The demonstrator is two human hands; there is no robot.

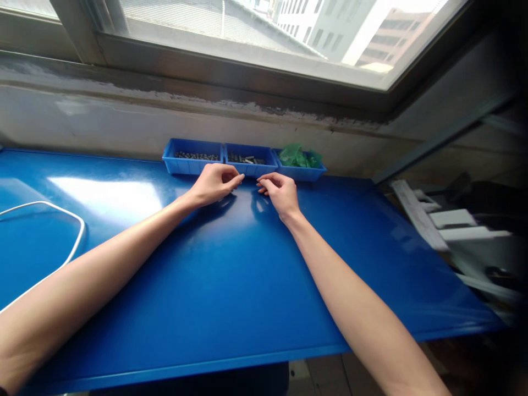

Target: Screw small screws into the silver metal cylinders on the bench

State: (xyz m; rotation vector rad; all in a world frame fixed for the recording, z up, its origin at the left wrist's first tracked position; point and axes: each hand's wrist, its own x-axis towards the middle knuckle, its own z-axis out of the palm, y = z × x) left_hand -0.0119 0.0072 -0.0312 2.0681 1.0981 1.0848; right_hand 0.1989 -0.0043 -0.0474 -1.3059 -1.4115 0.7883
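Note:
Both my arms reach across the blue table (231,275) toward three blue trays at its far edge. My left hand (214,184) has its fingers curled with thumb and forefinger pinched together just in front of the middle tray (249,165); anything in the pinch is too small to see. My right hand (279,191) rests beside it with fingers bent and tips drawn together, close to the left hand's tips. The left tray (192,163) and the middle tray hold small dark metal parts. The right tray (303,172) holds green plastic bags (297,157).
A white cable (61,212) loops over the table's left side. A window and its ledge (231,66) run behind the trays. White and grey clutter (454,225) lies off the table's right edge, beside a dark shelf frame.

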